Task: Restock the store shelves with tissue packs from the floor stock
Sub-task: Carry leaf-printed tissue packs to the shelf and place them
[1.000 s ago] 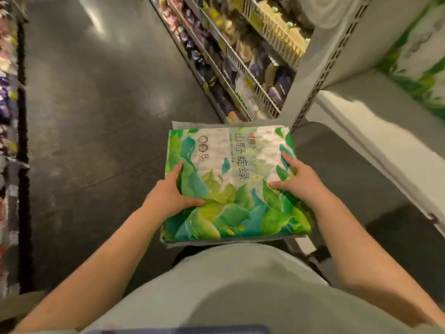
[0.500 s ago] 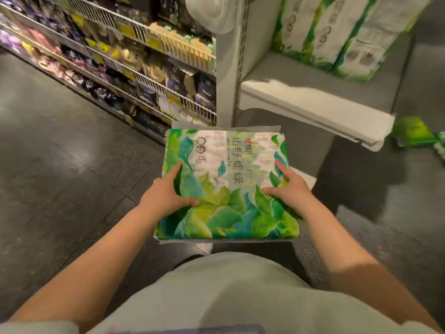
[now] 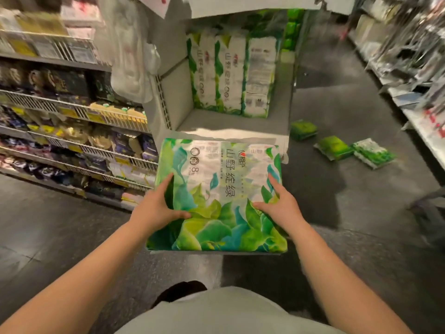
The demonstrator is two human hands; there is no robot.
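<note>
Large flat plastic-wrapped tissue pack with green leaf print [image 3: 216,198] is held level at waist height, its far edge just short of the grey metal end-cap shelf [image 3: 231,121]. Left hand [image 3: 156,208] and right hand [image 3: 280,207] lie spread on its top near the side edges, thumbs pointing inward; fingers underneath hidden, so grip depth unclear.

Risks, as I judge them:
- Slick film plus shallow side grip: pack could sag or slip on the push forward.
- Upright matching white-and-green packs [image 3: 228,73] stand at the back of the shelf; shoving in flat could topple them.
- Loose small green packets on the floor [image 3: 334,147] to the right: trip hazard.
</note>
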